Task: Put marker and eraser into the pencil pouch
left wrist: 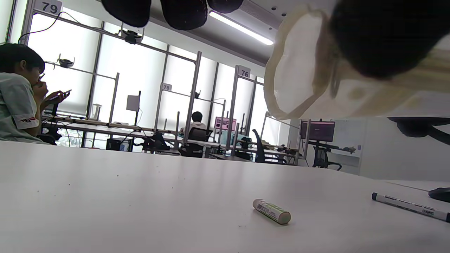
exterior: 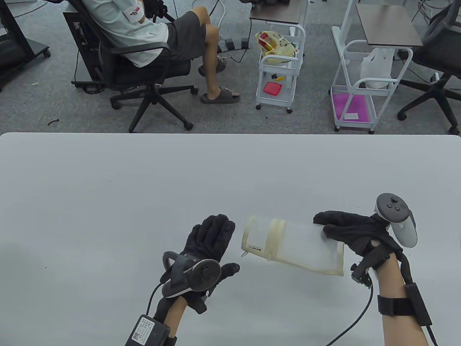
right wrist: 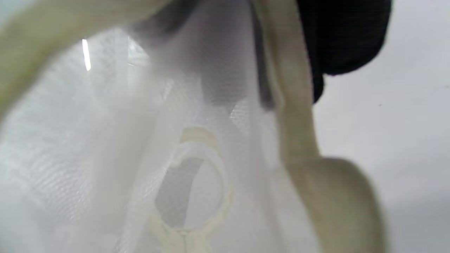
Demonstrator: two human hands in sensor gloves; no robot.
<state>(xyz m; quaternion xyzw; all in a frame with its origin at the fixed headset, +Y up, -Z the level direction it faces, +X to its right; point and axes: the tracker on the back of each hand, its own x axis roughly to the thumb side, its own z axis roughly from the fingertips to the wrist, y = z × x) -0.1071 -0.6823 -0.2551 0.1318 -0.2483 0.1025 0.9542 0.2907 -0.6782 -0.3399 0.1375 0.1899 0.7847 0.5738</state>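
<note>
The right hand (exterior: 354, 230), at the lower right of the table view, grips one end of the pouch (exterior: 295, 245), fingers on top and thumb apparently beneath, holding the white mesh bag lifted off the table (exterior: 144, 187) with its far end pointing left. The left hand (exterior: 207, 248), in the lower middle of that view, is spread flat with fingers straight, holding nothing, its fingertips just beside the pouch's left end but not touching it as far as I can tell. In the right wrist view the mesh fills most of the frame, and through it the oval opening looks unzipped and nothing shows inside. The left wrist view shows the marker (left wrist: 409, 206) lying on the table at the lower right, and a short tube-shaped thing, presumably the eraser (left wrist: 271, 211), at the lower middle, well apart from it; neither shows in the table view. I judge the task barely begun: the pouch is in hand and open, while both items remain to be picked up and put inside.
</note>
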